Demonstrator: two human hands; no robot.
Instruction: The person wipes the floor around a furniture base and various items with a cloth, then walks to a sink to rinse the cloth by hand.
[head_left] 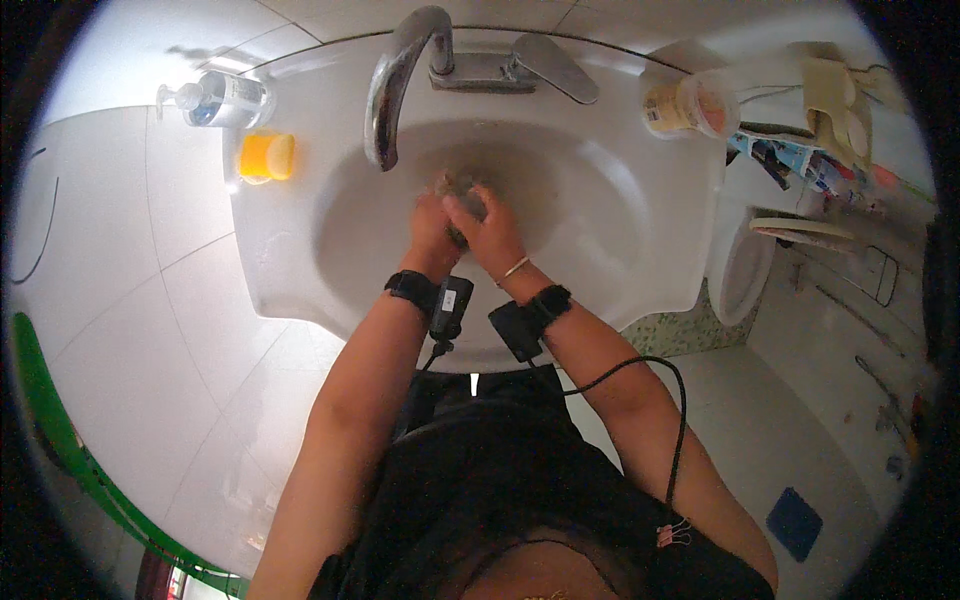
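Note:
Down in the white sink [600, 270], my left hand [432, 228] and my right hand [492, 232] are closed together around a small dark greenish-brown thing [460, 188]. Parts of it show between the fingers and above them; its kind is not clear, and the palms hide the rest. The curved metal faucet [385, 90] ends just above and left of my hands, with its lever [556, 68] to the right. No water stream is plain to see. Both wrists wear black straps with small boxes, and a cable runs off the right one.
On the sink's left rim are a clear pump bottle [225, 100] and a yellow-orange block [267, 157]. A tub with a pale lid [690, 107] stands on the right rim. Farther right are a toilet [745, 265] and a cluttered shelf [815, 165]. A blue mat [795, 523] lies on the floor.

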